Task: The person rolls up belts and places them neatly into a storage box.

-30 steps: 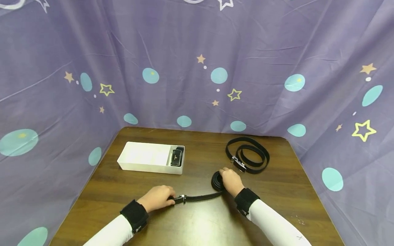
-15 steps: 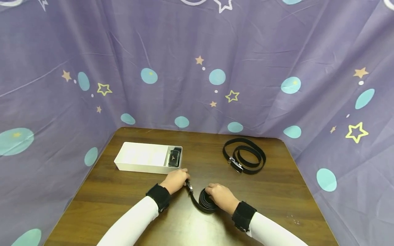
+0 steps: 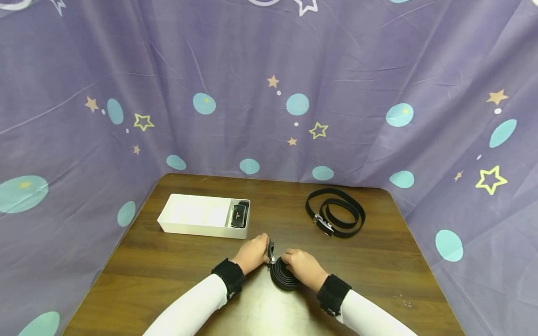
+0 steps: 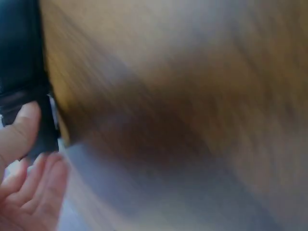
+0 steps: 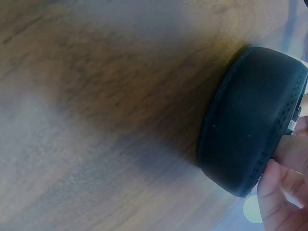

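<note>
A black belt lies wound into a tight flat coil on the wooden table. My left hand pinches its silver-trimmed buckle end just beyond the coil's left side. In the left wrist view, the thumb presses on the black strap, and the other fingers curl below it. My right hand holds the coil from its right, fingers over the top. The right wrist view shows the coil standing on its edge, gripped along the upper rim by the fingers.
A white box stands at the back left; a rolled black belt with a dark buckle sits in its right compartment. Another black belt with a silver buckle lies loosely looped at the back right. A purple curtain hangs behind the table.
My left hand has swung the buckle end up and right, wrapping the loose strap onto the coil. My right hand has brought the coil left and nearer, then held it about in place.
</note>
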The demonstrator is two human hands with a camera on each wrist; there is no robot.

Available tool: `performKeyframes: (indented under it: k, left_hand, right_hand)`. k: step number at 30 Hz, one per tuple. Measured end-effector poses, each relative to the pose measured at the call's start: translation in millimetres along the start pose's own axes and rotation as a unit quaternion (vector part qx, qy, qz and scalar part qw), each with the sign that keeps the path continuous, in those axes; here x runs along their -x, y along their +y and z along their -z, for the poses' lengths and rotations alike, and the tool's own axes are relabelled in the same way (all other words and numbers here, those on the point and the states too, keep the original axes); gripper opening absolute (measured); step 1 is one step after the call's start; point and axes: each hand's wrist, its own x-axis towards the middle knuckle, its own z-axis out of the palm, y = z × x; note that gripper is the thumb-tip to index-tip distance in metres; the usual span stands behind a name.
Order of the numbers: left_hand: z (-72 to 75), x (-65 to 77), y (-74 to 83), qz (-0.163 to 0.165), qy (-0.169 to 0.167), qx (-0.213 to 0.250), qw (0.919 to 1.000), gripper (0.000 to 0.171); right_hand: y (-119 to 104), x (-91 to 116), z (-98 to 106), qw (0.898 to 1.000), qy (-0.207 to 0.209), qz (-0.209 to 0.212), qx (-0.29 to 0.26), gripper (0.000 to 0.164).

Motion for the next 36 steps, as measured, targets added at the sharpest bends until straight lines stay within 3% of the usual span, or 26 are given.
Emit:
performKeyframes:
  k: [3, 8, 10, 18, 26, 33, 36]
  left_hand:
    - [1.8, 2.5, 4.6, -0.023, -0.029, 0.037, 0.9986, 0.022]
    - [8.4, 3.9, 14.6, -0.070, -0.095, 0.048, 0.9919, 0.033]
    - [9.9, 3.8, 16.3, -0.067, -0.111, 0.057, 0.9900, 0.033]
    - [-2.1, 3.7, 25.0, -0.018, -0.073, 0.078, 0.9941, 0.034]
    - [0.6, 3.5, 40.2, 0.052, -0.045, 0.019, 0.9974, 0.035]
    - [3.5, 2.7, 44.9, 0.084, -0.036, 0.011, 0.9957, 0.037]
    - [3.1, 3.4, 44.5, 0.084, -0.034, 0.011, 0.9959, 0.036]
  right_hand:
    - [0, 1, 0, 1.000, 0.007, 0.003, 0.005, 0.020]
    - [-1, 1, 1, 1.000, 0.008, 0.005, -0.002, 0.020]
    - [-1, 1, 2, 1.000, 0.007, 0.002, -0.009, 0.021]
    - [2, 2, 1, 0.996, 0.031, -0.043, -0.067, 0.036]
    - [4, 1, 5, 0.994, 0.019, -0.065, -0.087, 0.045]
    - [11, -8, 24, 0.984, -0.053, -0.087, -0.146, 0.029]
    - [13, -17, 30, 0.984, -0.049, -0.100, -0.140, 0.021]
